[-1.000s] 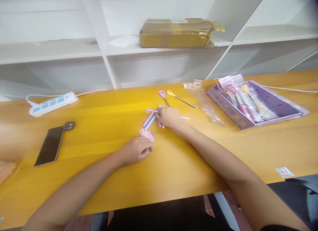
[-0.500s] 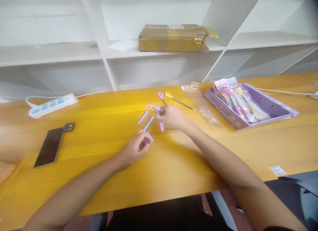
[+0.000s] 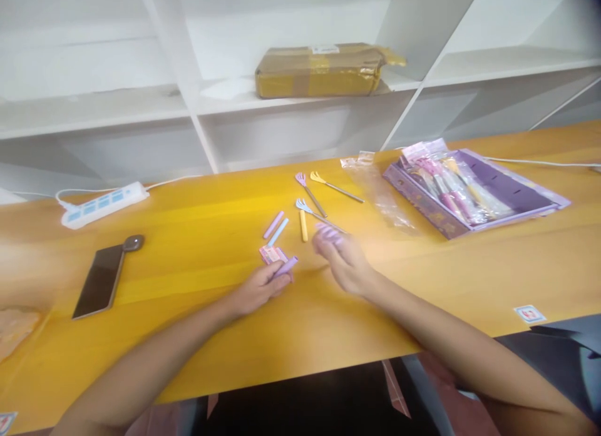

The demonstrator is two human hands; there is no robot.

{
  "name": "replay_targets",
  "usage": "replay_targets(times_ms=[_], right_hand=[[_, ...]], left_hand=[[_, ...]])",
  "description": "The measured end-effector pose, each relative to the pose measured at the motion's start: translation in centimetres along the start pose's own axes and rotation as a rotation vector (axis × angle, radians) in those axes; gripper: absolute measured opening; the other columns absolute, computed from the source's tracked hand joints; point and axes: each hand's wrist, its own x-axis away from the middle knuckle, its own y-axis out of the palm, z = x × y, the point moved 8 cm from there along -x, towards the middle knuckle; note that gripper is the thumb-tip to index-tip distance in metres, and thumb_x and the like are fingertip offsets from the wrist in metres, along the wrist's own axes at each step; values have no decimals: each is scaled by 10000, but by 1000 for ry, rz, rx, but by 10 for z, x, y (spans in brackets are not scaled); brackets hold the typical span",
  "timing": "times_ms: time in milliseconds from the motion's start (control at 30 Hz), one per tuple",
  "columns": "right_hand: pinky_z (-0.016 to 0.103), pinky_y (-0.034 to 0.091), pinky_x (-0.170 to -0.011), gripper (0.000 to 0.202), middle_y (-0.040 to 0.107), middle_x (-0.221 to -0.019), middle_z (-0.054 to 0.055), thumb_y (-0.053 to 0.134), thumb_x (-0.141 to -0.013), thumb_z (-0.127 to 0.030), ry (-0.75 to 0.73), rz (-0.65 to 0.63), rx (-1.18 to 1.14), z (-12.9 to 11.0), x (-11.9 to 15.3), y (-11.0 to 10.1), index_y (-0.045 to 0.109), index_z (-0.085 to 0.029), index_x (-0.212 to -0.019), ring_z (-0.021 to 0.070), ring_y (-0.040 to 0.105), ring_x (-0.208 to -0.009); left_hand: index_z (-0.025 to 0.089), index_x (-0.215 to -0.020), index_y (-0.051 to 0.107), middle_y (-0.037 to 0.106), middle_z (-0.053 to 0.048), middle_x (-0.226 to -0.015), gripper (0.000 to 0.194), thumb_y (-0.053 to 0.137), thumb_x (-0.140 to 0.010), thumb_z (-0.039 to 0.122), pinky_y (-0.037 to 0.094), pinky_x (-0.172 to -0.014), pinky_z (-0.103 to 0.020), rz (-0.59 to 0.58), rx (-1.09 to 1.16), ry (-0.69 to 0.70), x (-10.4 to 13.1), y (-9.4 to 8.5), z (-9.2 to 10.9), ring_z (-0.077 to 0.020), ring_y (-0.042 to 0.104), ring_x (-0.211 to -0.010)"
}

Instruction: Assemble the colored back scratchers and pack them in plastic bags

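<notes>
My left hand [image 3: 267, 287] is closed around a purple handle tube [image 3: 287, 266] that points up to the right. Close by on its right, my right hand [image 3: 345, 261] is closed on a purple claw-shaped back scratcher head [image 3: 328, 231], partly blurred. Beyond the hands lie back scratcher rods with a blue claw [image 3: 303, 204], a pink-purple claw [image 3: 301, 179] and a yellow claw [image 3: 317, 177]. Loose handle tubes in purple [image 3: 273, 225], blue [image 3: 278, 232] and yellow [image 3: 303, 226] rest near them. A pink printed card [image 3: 272, 254] lies just past my left fingers.
A purple box [image 3: 514, 218] with wrapped back scratchers stands at the right, beside clear plastic sleeves [image 3: 382, 195]. On the left are a power strip [image 3: 106, 204], a phone [image 3: 99, 279] and a small dark object [image 3: 133, 243]. A taped carton [image 3: 322, 73] sits on the shelf.
My right hand has drawn back toward me and right with the purple claw. My left hand now holds the purple tube. The blue claw rod and yellow tube have come into view.
</notes>
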Motion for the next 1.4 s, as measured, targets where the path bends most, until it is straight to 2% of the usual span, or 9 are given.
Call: replay_targets(times_ms=[133, 200, 367, 467, 600, 733, 1000, 1233, 1400], right_hand=[[286, 398, -551, 534, 465, -605, -19, 384, -1162, -601, 54, 360, -259, 40, 13, -34, 519, -231, -801, 142, 465, -533], [290, 403, -527, 546, 437, -588, -32, 402, -1142, -656, 117, 453, -341, 59, 19, -43, 501, -241, -801, 141, 448, -502], [345, 506, -716, 670, 598, -704, 54, 363, -1092, -780, 129, 407, -100, 64, 16, -55, 589, -233, -778, 194, 593, -692], [391, 523, -850, 722, 626, -794, 86, 322, -1062, -836, 104, 487, -52, 59, 16, -61, 600, -239, -767, 233, 625, -822], [335, 450, -673, 734, 520, -744, 54, 306, -1045, -868, 218, 612, -164, 70, 18, -62, 566, -243, -760, 198, 517, -707], [281, 291, -506, 713, 340, -624, -19, 369, -1003, -913, 420, 508, -472, 94, 12, -46, 522, -251, -785, 150, 335, -535], [242, 191, -433, 696, 169, -592, -79, 398, -980, -933, 473, 416, -666, 105, 7, -32, 433, -259, -807, 118, 178, -471], [257, 265, -471, 643, 311, -600, -54, 501, -966, -887, 490, 394, -619, 111, 9, -24, 493, -258, -834, 127, 294, -497], [269, 295, -494, 668, 371, -607, -34, 456, -976, -900, 496, 418, -495, 116, 11, -30, 524, -253, -823, 141, 362, -519]], left_hand=[[171, -1055, 584, 306, 91, -694, 549, 474, -1080, 708, 219, -552, -259, -57, 102, -4, -3, 5, -2, -93, 249, -564], [167, -1073, 594, 334, 79, -704, 544, 443, -1099, 689, 251, -563, -259, -71, 61, -2, -3, 7, -1, -100, 284, -580], [168, -1164, 593, 453, 49, -746, 491, 421, -1131, 627, 341, -595, -257, -71, -44, -32, -3, 5, -2, -107, 416, -615], [166, -1189, 592, 484, 38, -777, 468, 431, -1137, 603, 338, -593, -259, -59, -23, -27, -3, 2, -2, -102, 435, -619], [162, -1312, 598, 494, 33, -799, 477, 458, -1135, 582, 327, -596, -265, -59, 2, -24, -5, 2, 1, -103, 433, -627], [175, -1534, 550, 421, 52, -776, 572, 506, -1123, 570, 299, -607, -268, -49, 41, -41, -4, 1, -2, -109, 357, -635], [240, -1649, 528, 395, 46, -765, 622, 533, -1114, 559, 277, -605, -269, -27, 18, -63, -4, -3, -11, -115, 314, -639], [221, -1641, 526, 362, 65, -733, 609, 528, -1122, 539, 281, -593, -257, -18, 56, -27, -5, -1, -6, -106, 310, -610], [255, -1621, 545, 501, 27, -822, 559, 531, -1125, 512, 315, -595, -246, 35, -5, -29, -5, -3, -2, -97, 358, -627]])
